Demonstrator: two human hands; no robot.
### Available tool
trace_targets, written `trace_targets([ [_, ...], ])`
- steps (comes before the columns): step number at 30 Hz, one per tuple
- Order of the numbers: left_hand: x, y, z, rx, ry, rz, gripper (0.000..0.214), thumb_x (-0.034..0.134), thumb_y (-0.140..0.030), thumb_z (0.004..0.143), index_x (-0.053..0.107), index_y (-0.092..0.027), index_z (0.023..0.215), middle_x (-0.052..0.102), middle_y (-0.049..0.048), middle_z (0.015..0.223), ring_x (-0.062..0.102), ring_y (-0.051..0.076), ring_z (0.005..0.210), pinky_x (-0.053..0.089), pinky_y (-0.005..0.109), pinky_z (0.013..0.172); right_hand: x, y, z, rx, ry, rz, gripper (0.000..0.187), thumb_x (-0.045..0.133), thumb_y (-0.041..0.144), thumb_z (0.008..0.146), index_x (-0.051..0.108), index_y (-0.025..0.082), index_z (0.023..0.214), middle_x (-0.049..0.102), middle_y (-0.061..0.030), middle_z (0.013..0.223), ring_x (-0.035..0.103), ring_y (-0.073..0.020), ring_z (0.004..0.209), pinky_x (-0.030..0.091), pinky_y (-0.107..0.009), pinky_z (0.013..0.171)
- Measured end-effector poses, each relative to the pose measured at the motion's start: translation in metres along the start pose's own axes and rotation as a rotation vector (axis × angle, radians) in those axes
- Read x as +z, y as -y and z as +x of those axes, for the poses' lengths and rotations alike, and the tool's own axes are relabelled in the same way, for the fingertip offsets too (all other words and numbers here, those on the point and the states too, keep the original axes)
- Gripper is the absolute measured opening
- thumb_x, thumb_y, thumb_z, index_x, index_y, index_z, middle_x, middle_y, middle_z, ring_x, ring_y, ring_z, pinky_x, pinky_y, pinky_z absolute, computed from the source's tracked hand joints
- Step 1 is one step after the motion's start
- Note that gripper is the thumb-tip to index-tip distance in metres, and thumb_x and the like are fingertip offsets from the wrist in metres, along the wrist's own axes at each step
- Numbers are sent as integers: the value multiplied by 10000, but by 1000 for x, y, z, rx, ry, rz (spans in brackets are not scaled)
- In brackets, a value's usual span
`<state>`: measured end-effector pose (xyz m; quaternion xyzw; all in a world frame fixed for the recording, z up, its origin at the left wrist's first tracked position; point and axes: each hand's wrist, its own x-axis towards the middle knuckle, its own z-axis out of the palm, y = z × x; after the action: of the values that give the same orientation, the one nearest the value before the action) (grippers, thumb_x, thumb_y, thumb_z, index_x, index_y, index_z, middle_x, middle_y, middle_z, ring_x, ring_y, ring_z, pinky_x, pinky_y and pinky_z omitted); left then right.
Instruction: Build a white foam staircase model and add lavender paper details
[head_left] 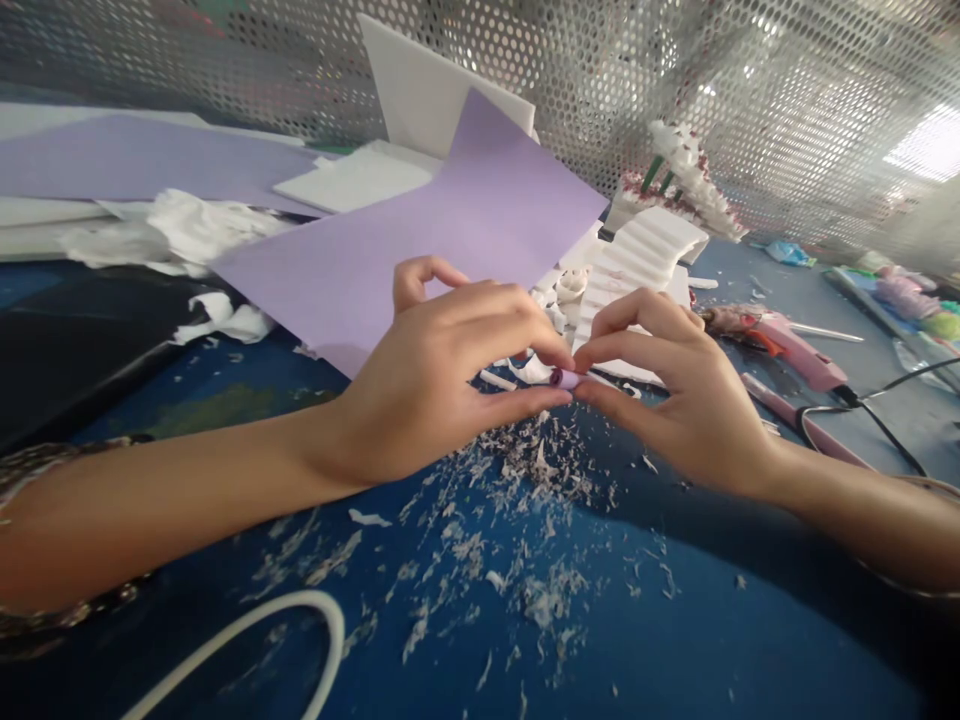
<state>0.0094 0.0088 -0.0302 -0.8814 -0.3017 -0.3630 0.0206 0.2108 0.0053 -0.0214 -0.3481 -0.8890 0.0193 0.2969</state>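
My left hand and my right hand meet above the blue table, fingertips pinched together on a small rolled lilac piece. Both hands are closed on it, thumbs below and fingers above. A large lilac foam sheet lies just behind my left hand. White scraps and shavings litter the table under the hands.
A pink glue gun with a black cord lies to the right. White foam stairs and white foam flowers stand behind. White sheets and crumpled white bits sit at left. A white cable loops near the front edge. Perforated metal panels wall the back.
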Motion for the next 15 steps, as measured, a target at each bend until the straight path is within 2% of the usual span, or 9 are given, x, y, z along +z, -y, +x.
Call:
trace_targets([
  [7, 0, -6, 1, -122, -13, -69, 150, 611, -365, 809, 593, -217, 791, 633, -64, 749, 558, 101, 704, 207, 301, 819, 1, 1, -1, -1, -29, -6, 115, 539, 290, 841, 634, 227, 853, 532, -35, 890, 502, -171, 870, 363, -362, 790],
  [15, 1, -6, -1, -154, -21, -149, 133, 657, -341, 772, 599, -224, 756, 653, -62, 735, 565, 112, 691, 249, 310, 798, 2, 3, -1, -5, -24, -7, 105, 545, 289, 834, 633, 233, 846, 539, -34, 887, 506, -168, 855, 366, -355, 772],
])
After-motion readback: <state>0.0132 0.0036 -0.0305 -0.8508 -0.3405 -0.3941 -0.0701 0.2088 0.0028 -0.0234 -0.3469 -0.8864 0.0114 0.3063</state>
